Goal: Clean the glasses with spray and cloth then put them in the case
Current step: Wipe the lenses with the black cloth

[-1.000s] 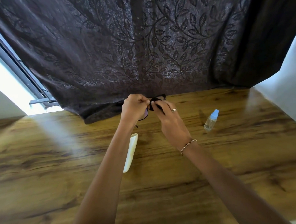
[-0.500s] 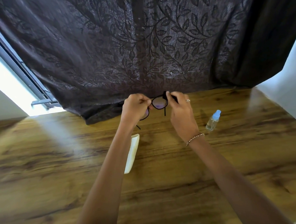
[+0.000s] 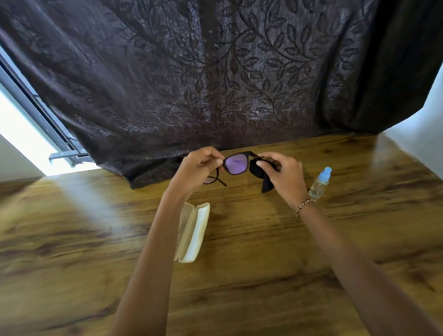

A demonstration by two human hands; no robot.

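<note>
Black-framed glasses (image 3: 237, 164) with purple-tinted lenses are held up above the far part of the wooden table (image 3: 247, 282). My left hand (image 3: 196, 170) pinches the frame at its bridge and hides most of the left lens. My right hand (image 3: 283, 176) grips a black cloth (image 3: 260, 172) bunched beside the right lens, at the frame's right corner. A cream glasses case (image 3: 193, 232) lies open on the table below my left wrist. A small clear spray bottle (image 3: 320, 183) with a blue cap stands to the right of my right hand.
A dark leaf-patterned curtain (image 3: 210, 78) hangs along the table's far edge and drapes onto it. A bright window with a metal frame (image 3: 32, 108) is at the left. A white wall (image 3: 432, 141) borders the table at the right.
The right hand with the cloth has slid off the right lens to its outer side, so the purple lens shows in full. The left hand kept its hold on the glasses.
</note>
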